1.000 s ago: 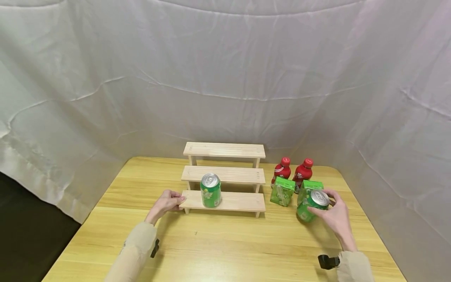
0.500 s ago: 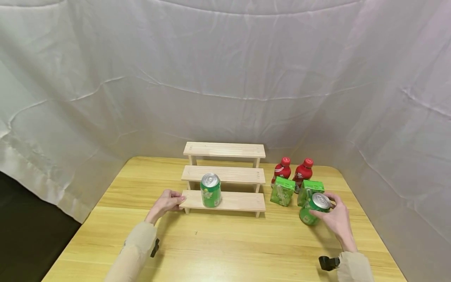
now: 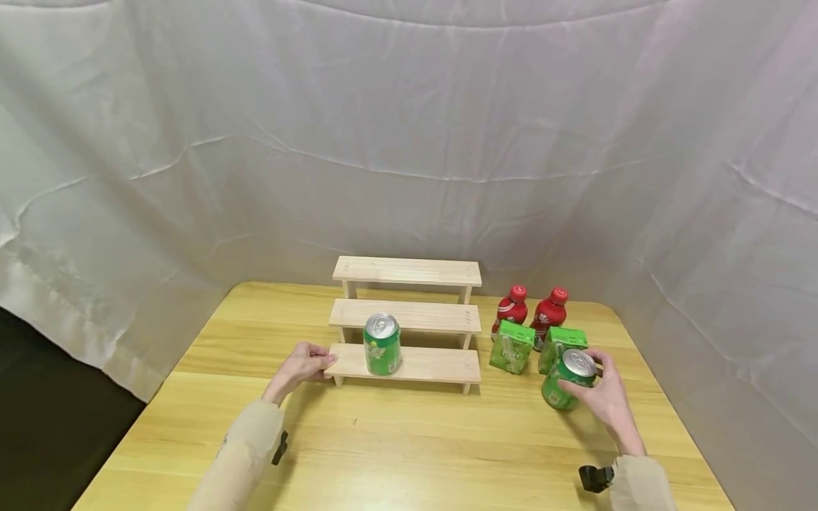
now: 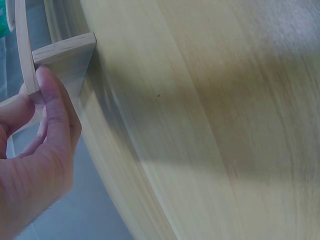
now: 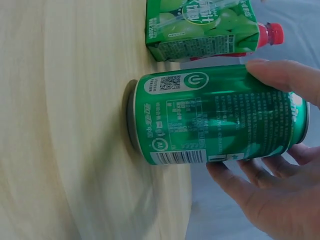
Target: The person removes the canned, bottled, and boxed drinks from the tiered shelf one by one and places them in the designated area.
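Note:
My left hand (image 3: 305,363) pinches the left end of the bottom board of a three-step wooden shelf (image 3: 434,364). In the left wrist view, thumb and fingers of that hand (image 4: 47,130) lie on either side of the board end. A green soda can (image 3: 382,346) stands upright on this bottom step. On the right, my right hand (image 3: 607,394) grips a second green soda can (image 5: 200,117), thumb on one side and fingers on the other. Its base is right at the tabletop in the right wrist view. The top two steps hold nothing.
Two green juice boxes (image 3: 512,348) stand right of the shelf, one directly behind the gripped can. Two red bottles (image 3: 551,312) stand behind them. Grey cloth (image 3: 409,142) surrounds the wooden table (image 3: 396,440) at the back and sides.
My right hand and its soda can have shifted slightly toward the front, away from the juice box behind. My left hand keeps its pinch on the shelf board.

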`<state>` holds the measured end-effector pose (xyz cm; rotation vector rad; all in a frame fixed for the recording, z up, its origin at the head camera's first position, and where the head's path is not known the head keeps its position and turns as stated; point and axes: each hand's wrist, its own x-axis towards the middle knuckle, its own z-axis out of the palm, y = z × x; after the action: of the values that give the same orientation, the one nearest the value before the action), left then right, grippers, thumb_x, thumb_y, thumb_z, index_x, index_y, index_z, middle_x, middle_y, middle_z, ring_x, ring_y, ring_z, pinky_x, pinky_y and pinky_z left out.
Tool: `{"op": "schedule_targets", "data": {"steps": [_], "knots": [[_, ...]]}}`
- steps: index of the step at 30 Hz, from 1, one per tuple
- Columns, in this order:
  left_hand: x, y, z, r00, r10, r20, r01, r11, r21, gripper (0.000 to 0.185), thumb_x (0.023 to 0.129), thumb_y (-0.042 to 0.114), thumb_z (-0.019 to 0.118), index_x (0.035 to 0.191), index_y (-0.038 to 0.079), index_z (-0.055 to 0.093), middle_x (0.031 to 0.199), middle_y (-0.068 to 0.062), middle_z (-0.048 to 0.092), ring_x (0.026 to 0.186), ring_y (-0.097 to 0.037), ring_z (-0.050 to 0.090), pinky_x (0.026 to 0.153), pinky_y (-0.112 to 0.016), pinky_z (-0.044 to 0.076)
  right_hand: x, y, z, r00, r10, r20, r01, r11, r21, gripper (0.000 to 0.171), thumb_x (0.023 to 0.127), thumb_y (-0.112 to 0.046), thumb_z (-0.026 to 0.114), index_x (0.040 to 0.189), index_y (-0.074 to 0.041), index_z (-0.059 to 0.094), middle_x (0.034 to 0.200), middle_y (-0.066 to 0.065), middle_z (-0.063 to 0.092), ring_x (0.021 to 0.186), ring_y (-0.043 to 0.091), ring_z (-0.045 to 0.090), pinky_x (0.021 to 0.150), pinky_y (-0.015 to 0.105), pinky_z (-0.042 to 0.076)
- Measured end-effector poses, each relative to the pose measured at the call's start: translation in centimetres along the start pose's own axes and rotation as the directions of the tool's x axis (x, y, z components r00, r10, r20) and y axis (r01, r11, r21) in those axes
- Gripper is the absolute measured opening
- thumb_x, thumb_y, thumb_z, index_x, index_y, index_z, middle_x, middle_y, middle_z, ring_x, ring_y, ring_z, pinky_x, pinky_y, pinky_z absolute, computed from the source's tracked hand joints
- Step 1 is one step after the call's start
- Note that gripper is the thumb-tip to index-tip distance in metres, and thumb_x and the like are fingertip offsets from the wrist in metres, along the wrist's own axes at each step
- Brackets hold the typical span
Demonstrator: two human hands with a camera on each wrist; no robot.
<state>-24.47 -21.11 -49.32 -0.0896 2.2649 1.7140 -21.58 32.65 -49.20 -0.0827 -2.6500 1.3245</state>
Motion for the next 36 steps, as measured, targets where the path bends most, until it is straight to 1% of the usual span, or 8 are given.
{"op": "schedule_targets", "data": {"steps": [5,10,15,19,26,29,31,36], "knots": [[0.2,-0.2,0.0,1.000,0.004,-0.002,-0.004,1.000,0.012,0.034,0.087,0.008,0.054,0.108,-0.019,0.049,0.087,-0.020,0.063,0.073,-0.017,0.064,0.072,-0.032,0.058,0.1,0.4,0.1,1.000,-0.003,0.000,0.003,1.000,-0.003,0.085,0.065,-0.027,0.079,0.131,-0.007,0.030,0.124,0.024,0.038,0.111,0.039,0.036,0.082,0.057,0.040],[0.0,0.0,0.0,1.000,-0.004,-0.006,0.004,1.000,0.016,0.035,0.087,0.008,0.055,0.109,-0.018,0.049,0.088,-0.021,0.062,0.073,-0.017,0.064,0.073,-0.031,0.058,-0.4,-0.6,0.0,1.000,-0.007,0.015,0.006,0.999,0.035,0.083,0.068,-0.025,0.077,0.131,-0.005,0.027,0.126,0.024,0.036,0.114,0.039,0.034,0.085,0.062,0.036],[0.0,0.1,0.0,1.000,-0.002,-0.005,0.003,1.000,0.015,0.035,0.087,0.009,0.055,0.108,-0.018,0.049,0.088,-0.020,0.062,0.073,-0.016,0.064,0.073,-0.031,0.058,-0.6,-1.1,-0.1,1.000,-0.003,0.011,0.002,0.998,0.059,0.082,0.069,-0.020,0.076,0.130,-0.001,0.025,0.127,0.021,0.036,0.117,0.039,0.032,0.091,0.059,0.035],[0.1,0.0,0.0,1.000,0.002,-0.004,-0.002,1.000,0.016,0.033,0.087,0.008,0.055,0.107,-0.018,0.051,0.087,-0.019,0.063,0.072,-0.015,0.063,0.072,-0.030,0.058,-0.6,-0.9,0.0,1.000,0.001,0.013,-0.001,0.999,0.036,0.082,0.070,-0.022,0.076,0.132,-0.005,0.025,0.127,0.020,0.036,0.116,0.037,0.033,0.090,0.058,0.037],[-0.1,0.4,-0.1,1.000,0.000,0.003,0.000,0.999,0.036,0.032,0.088,0.009,0.054,0.106,-0.017,0.052,0.087,-0.018,0.063,0.072,-0.015,0.063,0.073,-0.032,0.058,-0.2,-0.7,-0.2,0.998,-0.061,0.027,0.062,0.998,-0.008,0.082,0.071,-0.023,0.075,0.131,0.000,0.024,0.125,0.022,0.035,0.112,0.033,0.035,0.090,0.053,0.040],[-0.1,0.4,-0.1,1.000,-0.006,0.004,0.006,0.999,0.034,0.032,0.088,0.009,0.054,0.106,-0.017,0.052,0.088,-0.019,0.063,0.072,-0.015,0.063,0.073,-0.031,0.058,-0.3,-1.1,0.0,0.995,-0.095,-0.019,0.095,0.995,0.003,0.083,0.069,-0.020,0.076,0.130,0.002,0.025,0.123,0.024,0.035,0.110,0.034,0.034,0.091,0.055,0.035],[-0.1,0.4,-0.1,1.000,-0.014,-0.001,0.014,1.000,0.028,0.032,0.087,0.009,0.055,0.106,-0.017,0.052,0.086,-0.018,0.064,0.071,-0.014,0.063,0.071,-0.030,0.058,0.1,-0.3,0.4,0.988,-0.130,-0.089,0.129,0.992,-0.017,0.081,0.067,-0.023,0.077,0.130,-0.004,0.030,0.123,0.018,0.037,0.110,0.027,0.035,0.094,0.050,0.032],[-0.1,0.4,0.0,1.000,-0.010,0.001,0.010,1.000,0.024,0.033,0.087,0.009,0.055,0.106,-0.018,0.052,0.087,-0.020,0.063,0.072,-0.015,0.063,0.070,-0.030,0.058,0.2,-1.7,1.0,0.964,-0.162,-0.211,0.149,0.986,-0.074,0.077,0.064,-0.029,0.079,0.127,-0.009,0.039,0.121,0.016,0.040,0.111,0.029,0.032,0.090,0.049,0.028]]}}
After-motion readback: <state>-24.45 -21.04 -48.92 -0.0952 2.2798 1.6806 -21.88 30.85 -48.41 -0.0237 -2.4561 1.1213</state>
